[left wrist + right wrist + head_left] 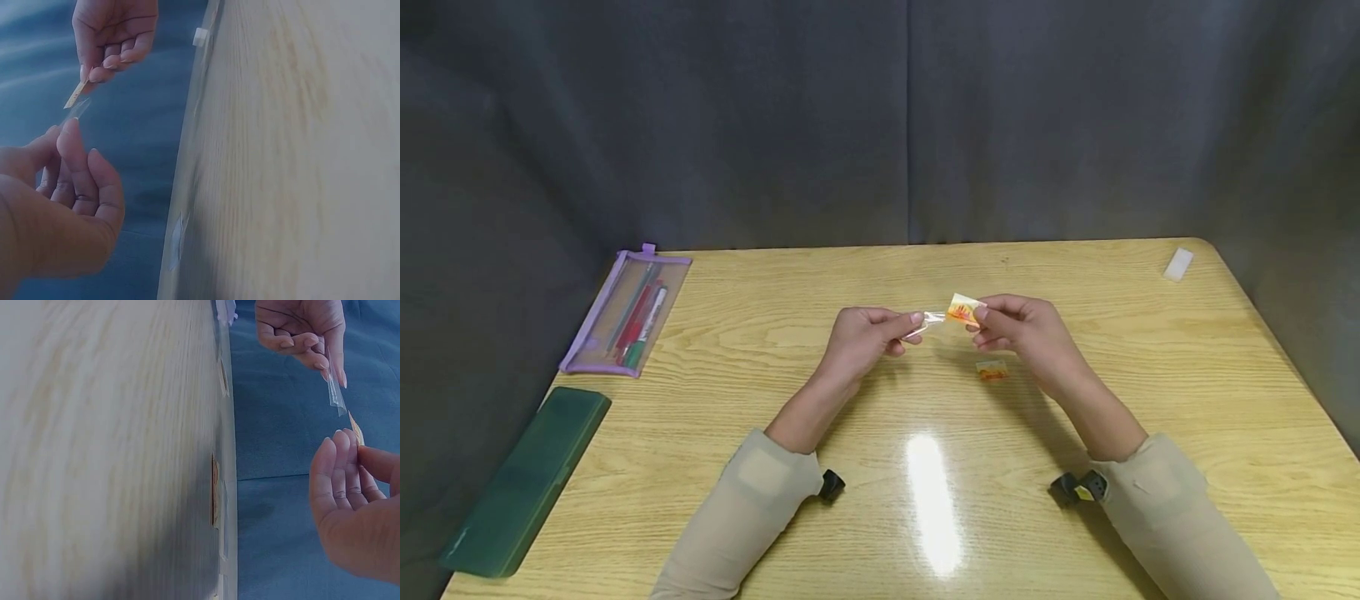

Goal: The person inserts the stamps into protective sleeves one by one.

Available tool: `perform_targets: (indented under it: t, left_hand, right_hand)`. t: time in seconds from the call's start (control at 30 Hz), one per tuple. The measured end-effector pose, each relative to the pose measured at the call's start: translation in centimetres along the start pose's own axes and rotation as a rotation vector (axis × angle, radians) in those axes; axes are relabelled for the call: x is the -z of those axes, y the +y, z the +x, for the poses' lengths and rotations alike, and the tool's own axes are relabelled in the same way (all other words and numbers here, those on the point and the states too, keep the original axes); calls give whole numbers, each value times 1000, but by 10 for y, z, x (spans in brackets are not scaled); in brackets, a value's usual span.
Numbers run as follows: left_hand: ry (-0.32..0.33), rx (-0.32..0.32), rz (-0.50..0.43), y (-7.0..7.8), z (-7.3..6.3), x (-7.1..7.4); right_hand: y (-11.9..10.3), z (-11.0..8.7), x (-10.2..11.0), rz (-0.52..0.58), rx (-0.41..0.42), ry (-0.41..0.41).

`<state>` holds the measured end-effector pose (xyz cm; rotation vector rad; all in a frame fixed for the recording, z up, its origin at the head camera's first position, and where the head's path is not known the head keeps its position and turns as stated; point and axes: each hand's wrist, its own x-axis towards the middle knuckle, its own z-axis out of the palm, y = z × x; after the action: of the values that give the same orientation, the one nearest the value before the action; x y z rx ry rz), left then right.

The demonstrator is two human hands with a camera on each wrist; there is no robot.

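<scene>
My left hand [868, 337] pinches a strip of clear, crinkled plastic film [934, 317] between thumb and fingers, above the middle of the table. Facing it, my right hand [1026, 329] holds a small flat piece with an orange-and-white print [962, 308] by its right edge, thumb on the near side. The film's free end comes close to the printed piece, overlapping it in the head view. From the right wrist, the film [335, 394] looks thin and folded, and the printed piece [356, 429] shows nearly edge-on. Below the right hand lies a small orange-and-clear scrap [992, 370].
A purple-edged mesh pouch [574, 333] with several pens lies at the back left, and a dark green case [527, 483] in front of it. A small white block [1178, 264] sits near the back right corner. Dark curtains [910, 125] stand behind the wooden table [760, 283].
</scene>
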<state>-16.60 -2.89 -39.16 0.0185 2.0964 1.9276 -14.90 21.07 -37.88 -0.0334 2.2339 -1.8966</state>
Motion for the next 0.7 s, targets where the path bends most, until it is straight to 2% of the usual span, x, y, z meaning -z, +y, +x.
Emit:
perform_targets:
  t: [0.7]
  left_hand:
    - [-4,-10,-12,-1,-1,-1]
  right_hand:
    - [3,0,-1,-30,-18,-23]
